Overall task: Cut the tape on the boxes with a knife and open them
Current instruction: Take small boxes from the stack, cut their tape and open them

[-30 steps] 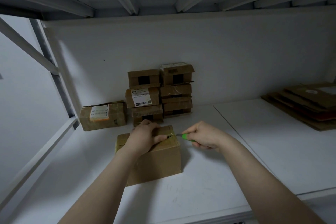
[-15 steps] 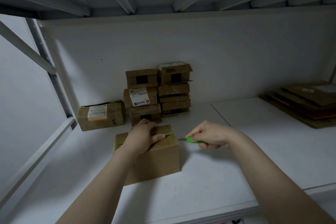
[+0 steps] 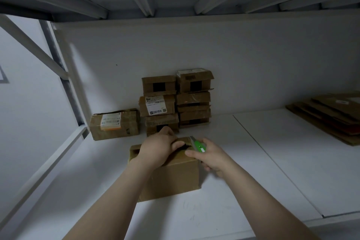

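A brown cardboard box (image 3: 173, 177) stands on the white shelf in front of me. My left hand (image 3: 157, 150) lies over its top, thumb curled into a dark gap at the flap seam. My right hand (image 3: 212, 159) holds a green utility knife (image 3: 198, 145) at the box's right top edge, blade pointing up and back, while its forefinger touches the top flap. Tape on the box top is mostly hidden under my hands.
Behind the box, against the back wall, sits a stack of several small taped boxes (image 3: 175, 101), with one longer labelled box (image 3: 115, 123) to their left. Flattened cardboard (image 3: 331, 115) lies at the far right. A shelf frame post (image 3: 64, 76) rises on the left.
My right hand has come back from the right of the box to its top right edge, the knife tilting upward. My left thumb has dug into the seam and a dark gap shows.
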